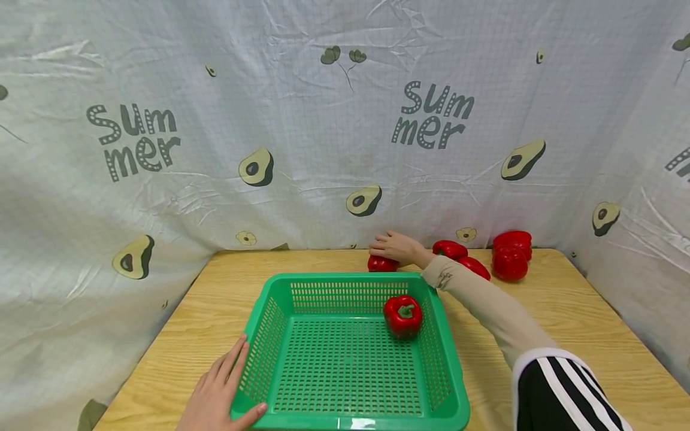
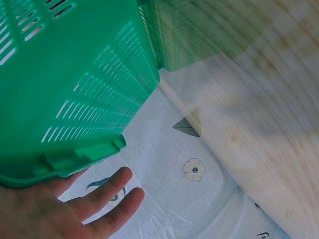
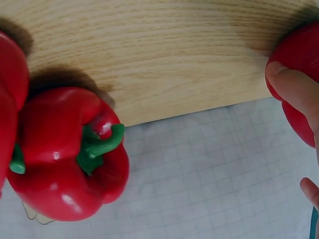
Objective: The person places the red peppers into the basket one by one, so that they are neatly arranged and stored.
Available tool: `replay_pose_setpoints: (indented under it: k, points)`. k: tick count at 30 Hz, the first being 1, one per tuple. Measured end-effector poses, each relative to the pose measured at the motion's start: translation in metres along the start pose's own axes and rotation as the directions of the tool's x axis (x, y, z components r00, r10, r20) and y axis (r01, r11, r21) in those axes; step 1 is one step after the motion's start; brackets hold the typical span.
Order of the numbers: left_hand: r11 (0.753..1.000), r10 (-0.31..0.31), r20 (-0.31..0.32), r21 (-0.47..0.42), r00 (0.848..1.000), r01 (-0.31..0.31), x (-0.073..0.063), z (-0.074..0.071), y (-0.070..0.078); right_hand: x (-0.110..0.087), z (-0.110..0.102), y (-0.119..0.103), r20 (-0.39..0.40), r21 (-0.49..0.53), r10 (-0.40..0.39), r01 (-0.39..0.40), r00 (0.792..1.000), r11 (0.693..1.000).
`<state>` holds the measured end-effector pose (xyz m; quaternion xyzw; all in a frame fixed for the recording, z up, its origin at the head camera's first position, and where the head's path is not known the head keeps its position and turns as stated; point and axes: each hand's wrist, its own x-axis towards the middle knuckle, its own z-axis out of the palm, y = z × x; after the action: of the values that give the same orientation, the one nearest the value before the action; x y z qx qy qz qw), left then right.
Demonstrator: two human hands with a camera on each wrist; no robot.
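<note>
In the head view my left hand (image 1: 218,389) rests at the near left corner of a green plastic basket (image 1: 455,383). Its fingers lie along the outer left side, and the thumb reaches over the front rim. The left wrist view shows those fingers (image 2: 102,194) fairly straight. Beyond the basket's far rim, my right hand (image 1: 401,247) covers a red bell pepper (image 1: 381,264), thumb (image 3: 291,84) pressed against its side. One fingertip stands apart from that pepper; the other contacts are hidden. Inside the basket, toward the right, sits another red bell pepper (image 1: 403,317), green stem up.
Several more red bell peppers (image 1: 509,263) lie at the back right of the wooden table (image 1: 571,311), some partly behind the right forearm. A pale printed cloth (image 1: 302,120) hangs behind the table's far edge and on both sides.
</note>
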<state>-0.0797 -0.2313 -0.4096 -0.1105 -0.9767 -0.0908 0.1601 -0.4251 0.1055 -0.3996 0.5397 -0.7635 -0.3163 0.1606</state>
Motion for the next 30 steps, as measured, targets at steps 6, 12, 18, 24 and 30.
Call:
replay_pose_setpoints:
  k: [6,12,18,24,30]
  points:
    - [1.000,-0.004,0.007,-0.007,1.000,0.004,0.000,0.001,0.000,-0.007,0.003,0.001,0.017,0.070,0.016,-0.017,1.000,0.997]
    - [1.000,0.003,0.004,-0.004,1.000,-0.003,0.001,0.001,-0.001,-0.018,0.000,0.005,-0.031,0.154,0.061,-0.055,0.998,0.987]
    - [1.000,0.019,-0.011,0.001,1.000,-0.019,0.001,0.001,-0.002,-0.029,-0.004,0.009,-0.076,0.203,0.097,-0.080,0.992,0.976]
    - [1.000,0.011,0.005,0.012,1.000,-0.011,0.001,0.002,-0.003,-0.040,-0.010,0.011,-0.086,0.226,0.151,-0.129,0.985,0.966]
    - [1.000,0.023,-0.013,0.017,1.000,-0.022,0.000,0.004,-0.004,-0.052,-0.026,0.015,-0.051,0.268,0.202,-0.181,0.978,0.946]
